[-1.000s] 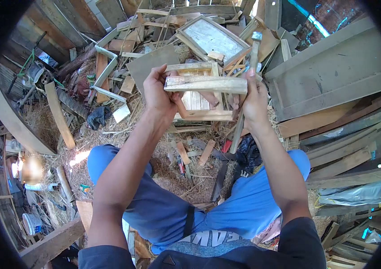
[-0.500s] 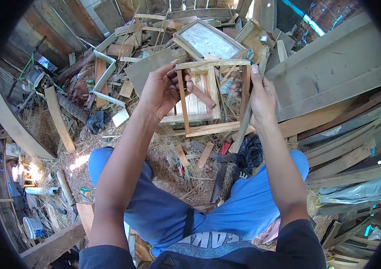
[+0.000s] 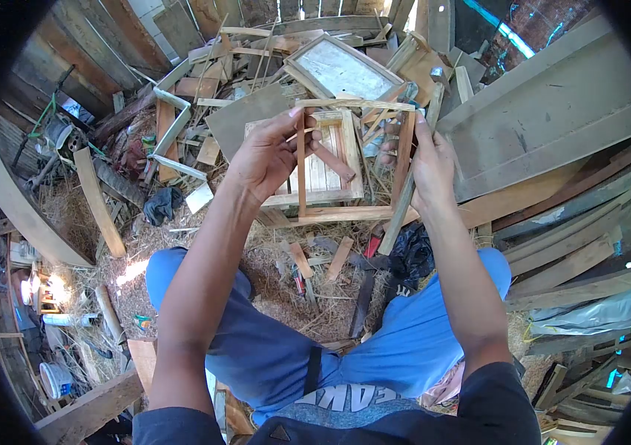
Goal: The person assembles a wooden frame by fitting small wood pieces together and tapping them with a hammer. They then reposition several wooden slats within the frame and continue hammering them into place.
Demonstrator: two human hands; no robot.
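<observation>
A small open wooden frame (image 3: 345, 215) of thin strips is held up in front of me by its upper corners. My left hand (image 3: 267, 152) grips its upper left corner, fingers curled around the side strip. At the upper right corner my right hand (image 3: 426, 156) holds the frame, thumb near the top and fingers behind the side strip. Behind the frame lies a slatted wooden box (image 3: 283, 199), with a short reddish wood piece (image 3: 334, 162) across its opening. A greyish stick (image 3: 402, 215) slants beside my right hand.
A framed pale panel (image 3: 341, 67) lies on scrap wood at the back. Wide grey boards (image 3: 553, 111) lean at the right. A black plastic bag (image 3: 413, 252) and small wood offcuts (image 3: 340, 258) lie on the straw-covered ground. A curved plank (image 3: 30, 204) stands at the left.
The frame has tilted slightly, its lower edge shifting left and its lower left corner moving in. My left hand has moved slightly down and stays on the frame.
</observation>
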